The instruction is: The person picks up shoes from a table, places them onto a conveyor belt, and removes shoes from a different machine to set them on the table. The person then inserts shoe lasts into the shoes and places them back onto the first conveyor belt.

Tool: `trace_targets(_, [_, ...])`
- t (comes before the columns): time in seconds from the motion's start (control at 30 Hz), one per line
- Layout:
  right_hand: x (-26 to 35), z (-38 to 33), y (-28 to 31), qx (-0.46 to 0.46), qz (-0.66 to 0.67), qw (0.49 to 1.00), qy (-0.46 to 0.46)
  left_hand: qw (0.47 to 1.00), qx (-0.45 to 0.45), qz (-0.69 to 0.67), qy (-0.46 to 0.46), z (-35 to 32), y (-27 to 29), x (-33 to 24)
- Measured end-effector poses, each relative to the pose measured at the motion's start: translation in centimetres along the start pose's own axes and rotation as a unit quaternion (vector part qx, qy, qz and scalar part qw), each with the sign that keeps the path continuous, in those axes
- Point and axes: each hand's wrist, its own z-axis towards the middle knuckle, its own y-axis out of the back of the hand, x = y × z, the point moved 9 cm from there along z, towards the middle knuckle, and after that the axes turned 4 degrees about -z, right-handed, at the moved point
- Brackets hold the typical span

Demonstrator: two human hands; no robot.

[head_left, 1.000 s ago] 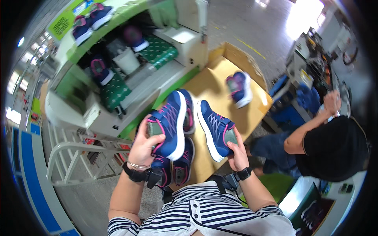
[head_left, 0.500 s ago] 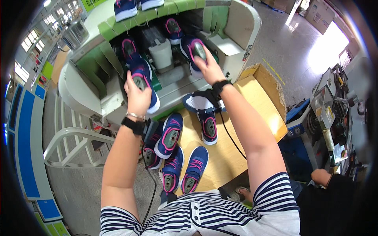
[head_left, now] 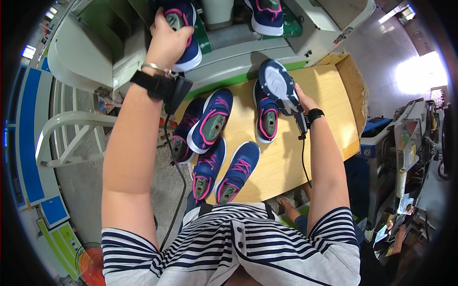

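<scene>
Machine: a pale, open-fronted machine (head_left: 238, 57) with green pads (head_left: 294, 29) stood around and beyond the left grip.
Table: a wood-coloured table (head_left: 329, 97) lay beneath the right grip.
Railing: a white railing (head_left: 86, 118) stood nearer the body than the left grip, left of the table.
Shoes, machine: the held shoe (head_left: 190, 51), navy with pink collar, sat in the left grip, heel toward the body; a second shoe (head_left: 267, 20) stood well right of it.
Shoes, table: an upturned shoe (head_left: 276, 83) lay just left of the right grip, overlapping an upright shoe (head_left: 270, 104); four other shoes (head_left: 212, 119) lay farther left, bodyward.
Left hand (head_left: 169, 40): gripped the held shoe at its collar, thumb and fingers on opposite sides.
Right hand (head_left: 307, 102): at the upturned shoe's edge; fingers partly hidden, closure could not be told.
Wristbands (head_left: 151, 86): black, one behind each hand.
Bracelet (head_left: 157, 66): silver, between left hand and band.
</scene>
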Motion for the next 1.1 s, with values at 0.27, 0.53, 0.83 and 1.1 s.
trace_targets(0.27, [-1.8, -4.2, -3.5, 0.047, 0.118, 0.988, 0.088, 0.998, 0.015, -0.037, 0.043, 1.9, 0.2, 1.9])
trace_targets(0.53, [-6.5, -4.8, -4.1, -0.002, 0.38, 0.924, 0.045, 0.999, -0.006, 0.038, 0.022, 4.6, -1.0, 3.0])
trace_targets(0.83, [0.2, -20.4, -5.1, -0.226, 0.366, 0.856, 0.288, 0.972, -0.128, 0.197, 0.019, 4.5, 0.6, 1.2])
trace_targets(1.1, [-3.9, -25.3, -1.3, -0.351, 0.348, 0.826, 0.273, 0.975, 0.159, 0.072, -0.136, -16.1, -5.8, -10.1])
